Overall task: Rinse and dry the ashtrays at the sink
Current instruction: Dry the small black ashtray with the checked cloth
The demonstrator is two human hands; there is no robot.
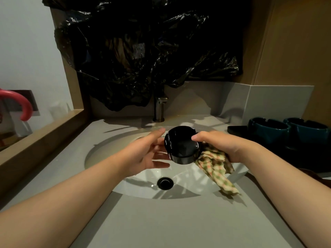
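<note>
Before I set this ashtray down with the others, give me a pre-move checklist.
1. Grip: right hand holds the black ashtray at its rim. Ok.
2. Support: left hand is open, fingers against the ashtray's side. Ok.
3. Cloth: checked cloth is held in the right hand, its tail hanging over the sink. Ok.
4. Water off: no stream shows at the faucet. Ok.
5. Ashtray dry: the glossy surface hides any droplets. Cannot tell.
6. Free spot on the dark tray beside the teal ashtrays: too dark, partly out of view. Cannot tell.
</note>
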